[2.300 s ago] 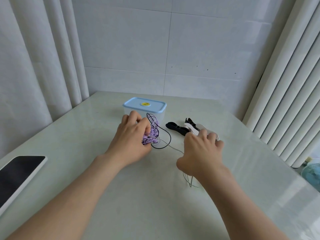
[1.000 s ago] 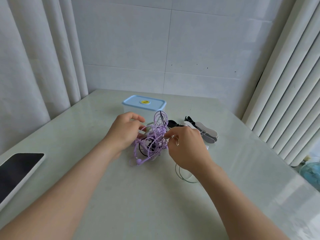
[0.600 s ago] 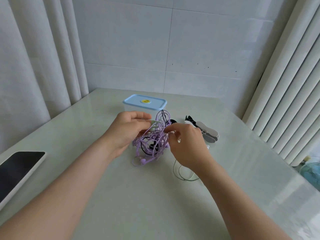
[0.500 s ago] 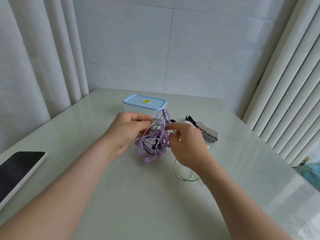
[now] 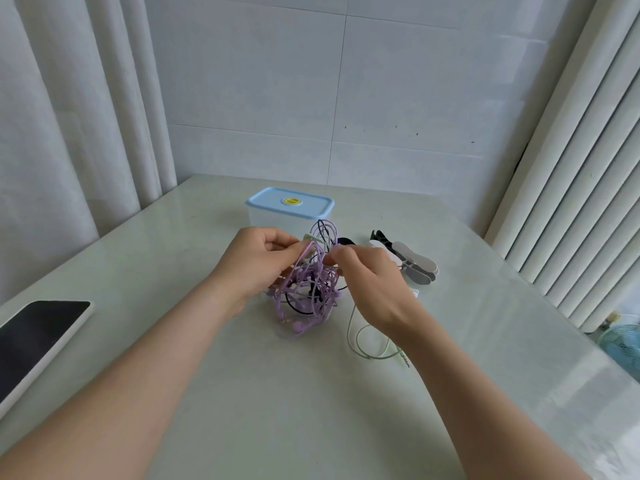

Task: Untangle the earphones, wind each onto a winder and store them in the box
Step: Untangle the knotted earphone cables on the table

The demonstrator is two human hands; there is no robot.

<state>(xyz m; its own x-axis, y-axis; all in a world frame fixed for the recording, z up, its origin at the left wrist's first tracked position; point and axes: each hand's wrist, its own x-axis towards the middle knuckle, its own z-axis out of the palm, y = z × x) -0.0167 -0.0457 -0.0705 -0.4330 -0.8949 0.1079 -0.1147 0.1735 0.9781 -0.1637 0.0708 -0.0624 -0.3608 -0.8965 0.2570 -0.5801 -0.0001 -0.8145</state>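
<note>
A tangle of earphones (image 5: 306,292), mostly purple cable with black and pale green strands mixed in, is lifted just above the table centre. My left hand (image 5: 256,268) pinches cables at the tangle's upper left. My right hand (image 5: 370,282) pinches strands at its upper right. A pale green cable (image 5: 363,341) trails from the tangle in a loop on the table under my right wrist, ending in a plug. The clear box with a blue lid (image 5: 290,211) stands shut just behind the tangle. Several flat winders (image 5: 412,263), black, white and grey, lie right of the box.
A dark-screened tablet (image 5: 34,337) lies at the table's left edge. Curtains hang on the left, and a ribbed white panel stands on the right. A small blue fan (image 5: 623,341) sits low beyond the table's right edge.
Both hands picked the tangle up off the table and brought it together between them. My right hand moved left from the winders to the tangle. The green cable loop now lies under my right wrist.
</note>
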